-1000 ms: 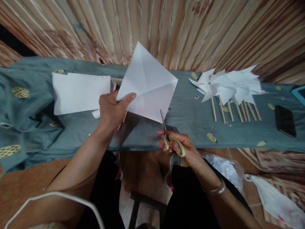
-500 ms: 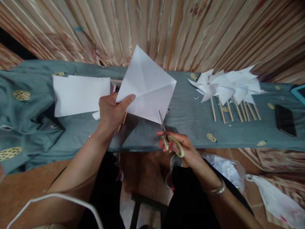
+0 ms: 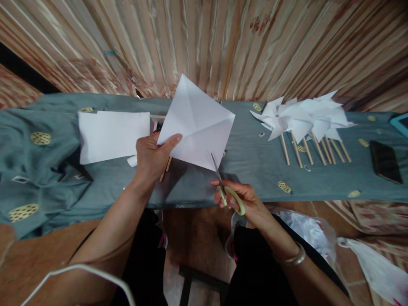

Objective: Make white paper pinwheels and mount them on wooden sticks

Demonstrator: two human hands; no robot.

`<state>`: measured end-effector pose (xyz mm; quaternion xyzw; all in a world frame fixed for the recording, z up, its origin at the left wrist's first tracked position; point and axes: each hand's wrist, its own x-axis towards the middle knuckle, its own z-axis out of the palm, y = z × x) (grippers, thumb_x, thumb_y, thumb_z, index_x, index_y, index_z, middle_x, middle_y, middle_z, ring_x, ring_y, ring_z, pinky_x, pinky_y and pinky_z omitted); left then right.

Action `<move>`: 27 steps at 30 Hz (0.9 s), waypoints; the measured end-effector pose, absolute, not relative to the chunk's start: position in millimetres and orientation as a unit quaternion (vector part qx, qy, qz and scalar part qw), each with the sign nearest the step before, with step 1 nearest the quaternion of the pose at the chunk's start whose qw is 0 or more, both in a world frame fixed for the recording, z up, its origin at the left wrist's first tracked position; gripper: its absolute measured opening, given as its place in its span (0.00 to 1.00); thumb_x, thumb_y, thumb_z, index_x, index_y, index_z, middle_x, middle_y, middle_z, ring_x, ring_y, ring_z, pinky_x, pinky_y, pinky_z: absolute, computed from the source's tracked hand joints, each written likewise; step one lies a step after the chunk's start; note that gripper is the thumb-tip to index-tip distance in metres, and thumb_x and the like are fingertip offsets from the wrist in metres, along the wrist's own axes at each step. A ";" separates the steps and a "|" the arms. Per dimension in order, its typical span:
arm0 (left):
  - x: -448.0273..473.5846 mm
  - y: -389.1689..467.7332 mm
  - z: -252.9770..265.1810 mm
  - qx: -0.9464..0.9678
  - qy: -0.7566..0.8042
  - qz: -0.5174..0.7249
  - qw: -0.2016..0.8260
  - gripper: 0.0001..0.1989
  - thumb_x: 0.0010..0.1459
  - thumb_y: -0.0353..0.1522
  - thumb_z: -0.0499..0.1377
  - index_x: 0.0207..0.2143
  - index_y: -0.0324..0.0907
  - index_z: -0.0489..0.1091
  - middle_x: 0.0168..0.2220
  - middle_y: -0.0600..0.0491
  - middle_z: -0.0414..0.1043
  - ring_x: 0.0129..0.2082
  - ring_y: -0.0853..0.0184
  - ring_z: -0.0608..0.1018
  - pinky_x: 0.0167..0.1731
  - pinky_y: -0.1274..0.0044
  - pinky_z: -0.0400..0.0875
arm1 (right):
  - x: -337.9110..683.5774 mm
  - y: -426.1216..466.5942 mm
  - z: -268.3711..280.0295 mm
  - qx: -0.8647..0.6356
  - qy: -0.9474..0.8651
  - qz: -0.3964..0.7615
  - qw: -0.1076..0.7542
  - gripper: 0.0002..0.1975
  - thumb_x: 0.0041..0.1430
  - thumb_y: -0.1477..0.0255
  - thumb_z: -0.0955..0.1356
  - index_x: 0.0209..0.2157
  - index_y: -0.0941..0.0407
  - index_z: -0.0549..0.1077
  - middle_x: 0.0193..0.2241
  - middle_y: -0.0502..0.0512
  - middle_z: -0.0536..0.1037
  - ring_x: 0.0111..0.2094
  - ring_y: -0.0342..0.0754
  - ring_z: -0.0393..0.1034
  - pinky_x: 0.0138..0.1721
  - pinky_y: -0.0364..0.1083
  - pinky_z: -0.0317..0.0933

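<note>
Two hands work as before: the left hand still pinches the paper above the table; the right hand, gripping scissors, has cut slightly deeper into its near corner.

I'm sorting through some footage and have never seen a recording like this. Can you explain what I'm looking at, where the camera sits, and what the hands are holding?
There is no machine here: these are a person's two bare hands, filmed by a camera worn on their head that looks forward and down. The left hand holds up a creased square of white paper by one corner. The right hand holds scissors with pale green handles; the blades meet the paper's lower corner. Below is a table under a grey-green cloth. On it lie flat white sheets at the left, a row of white paper pinwheels on wooden sticks at the right, and a dark phone further right. A striped curtain hangs behind.
</note>
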<state>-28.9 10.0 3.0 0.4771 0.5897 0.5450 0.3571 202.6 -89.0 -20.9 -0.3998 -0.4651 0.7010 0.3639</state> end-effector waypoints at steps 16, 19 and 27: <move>-29.8 8.9 5.6 0.481 0.582 0.548 0.361 0.10 0.43 0.40 0.70 0.21 0.45 0.76 0.19 0.57 0.73 0.19 0.68 0.70 0.18 0.76 0.64 | 200.9 -91.1 -29.7 -0.412 -0.455 0.696 0.374 0.24 0.51 0.58 0.76 0.48 0.53 0.78 0.26 0.48 0.76 0.25 0.39 0.66 0.27 0.41 0.63; -29.8 8.9 5.9 0.481 0.583 0.546 0.362 0.10 0.43 0.39 0.70 0.20 0.45 0.74 0.18 0.57 0.72 0.19 0.68 0.70 0.18 0.76 0.63 | 200.4 -90.9 -27.5 -0.419 -0.452 0.695 0.371 0.23 0.51 0.59 0.76 0.47 0.53 0.79 0.25 0.47 0.75 0.24 0.38 0.65 0.26 0.40 0.62; -30.0 8.3 6.6 0.485 0.591 0.538 0.356 0.11 0.43 0.39 0.69 0.19 0.44 0.74 0.17 0.57 0.69 0.19 0.68 0.68 0.18 0.76 0.60 | 200.9 -90.8 -29.4 -0.415 -0.439 0.705 0.372 0.21 0.53 0.61 0.76 0.47 0.53 0.79 0.26 0.48 0.76 0.24 0.39 0.66 0.26 0.41 0.65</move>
